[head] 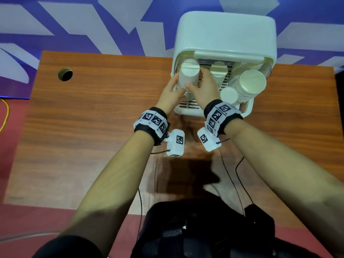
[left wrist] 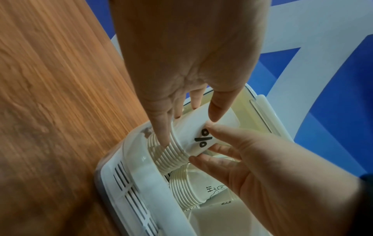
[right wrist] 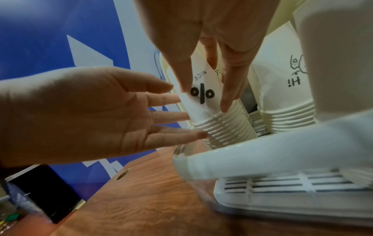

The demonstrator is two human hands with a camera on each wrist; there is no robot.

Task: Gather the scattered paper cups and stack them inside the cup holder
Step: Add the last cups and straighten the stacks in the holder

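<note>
A white cup holder (head: 223, 30) stands at the table's far edge with several stacks of upside-down paper cups in it. The left stack (head: 189, 75) has a top cup printed "%" (right wrist: 201, 94). My right hand (head: 195, 79) grips that top cup, thumb on one side and fingers on the other (right wrist: 206, 97). My left hand (head: 179, 82) lies against the stack's left side with straight fingers (right wrist: 177, 132) touching the cup rims (left wrist: 171, 153). A middle stack (head: 218, 71) printed "Hi" (right wrist: 282, 95) and a right stack (head: 251, 84) stand beside it.
The holder rests on a brown wooden table (head: 93, 127) with a round cable hole (head: 65, 74) at the far left. A lone upturned cup (head: 229, 94) sits in the holder's front right. A blue and white wall (head: 111, 25) is behind. Cables hang by my body.
</note>
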